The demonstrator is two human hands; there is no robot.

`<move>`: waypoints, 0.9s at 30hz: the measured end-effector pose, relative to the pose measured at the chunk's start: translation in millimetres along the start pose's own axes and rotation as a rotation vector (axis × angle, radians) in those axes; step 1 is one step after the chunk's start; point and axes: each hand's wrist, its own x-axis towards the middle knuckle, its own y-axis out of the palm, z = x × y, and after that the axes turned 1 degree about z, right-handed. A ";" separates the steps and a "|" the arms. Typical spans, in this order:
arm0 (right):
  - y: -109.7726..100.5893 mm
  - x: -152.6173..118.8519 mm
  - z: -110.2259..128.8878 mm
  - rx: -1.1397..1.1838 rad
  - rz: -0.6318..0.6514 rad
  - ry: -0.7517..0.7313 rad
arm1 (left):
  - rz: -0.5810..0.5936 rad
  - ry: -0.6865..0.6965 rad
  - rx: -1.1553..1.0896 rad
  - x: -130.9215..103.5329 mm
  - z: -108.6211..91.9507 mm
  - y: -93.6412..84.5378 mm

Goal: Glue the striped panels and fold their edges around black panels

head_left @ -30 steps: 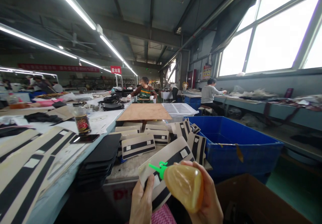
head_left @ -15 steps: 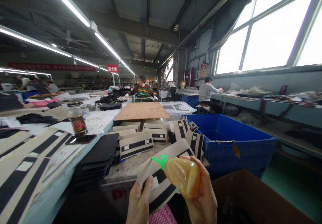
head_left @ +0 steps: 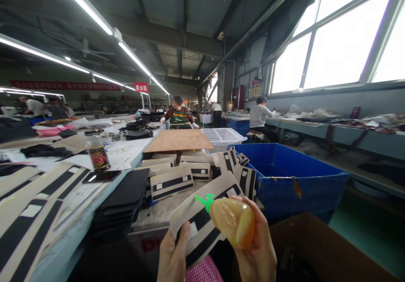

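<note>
My left hand (head_left: pixel 175 248) grips the lower left corner of a beige panel (head_left: pixel 187 211) with black strips and white patches, thumb on its face. The panel is tilted up in front of me. In my right hand (head_left: pixel 257 244) is a soft squeeze bottle (head_left: pixel 232 223) of amber liquid, probably glue, lying nearly sideways. Its green nozzle (head_left: pixel 202 201) points left, with the tip at the panel's upper edge. Whether the tip touches the panel I cannot tell. The bottle hides part of the panel's right side.
Similar panels (head_left: pixel 171 183) stand ahead on the bench, beside a stack of black sheets (head_left: pixel 122 197). A blue bin (head_left: pixel 300 189) and a cardboard box (head_left: pixel 332 244) are on the right. At left lie a phone (head_left: pixel 101 176), a labelled bottle (head_left: pixel 97 153) and more panels (head_left: pixel 23 218).
The squeeze bottle and my right hand have shifted slightly right, the nozzle tip moving along the panel's upper edge. The panel has moved a little left in my left hand.
</note>
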 end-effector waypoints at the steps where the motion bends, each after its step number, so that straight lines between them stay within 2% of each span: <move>1: -0.1 1.3 -0.9 -0.040 -0.033 -0.004 | -0.002 -0.008 -0.012 0.5 0.1 -0.6; 4: 2.2 2.2 -1.4 -0.079 -0.068 -0.023 | 0.007 -0.029 -0.025 3.9 -0.2 -2.1; 9: 11.9 -6.4 6.1 0.123 0.068 0.010 | 0.001 0.000 0.028 7.7 -0.8 -3.2; 15: 6.8 -4.3 4.8 -0.059 0.007 -0.051 | 0.046 -0.010 0.010 3.8 -6.1 -1.9; 19: 6.6 -3.9 2.2 0.032 0.055 -0.048 | 0.016 0.044 0.093 2.5 -7.3 1.5; 24: 6.4 -2.1 2.5 -0.082 -0.042 -0.023 | -0.005 0.017 0.038 1.3 -3.1 4.3; 27: 6.9 -3.9 3.1 0.043 0.031 -0.023 | -0.019 0.045 0.074 3.7 -0.8 0.6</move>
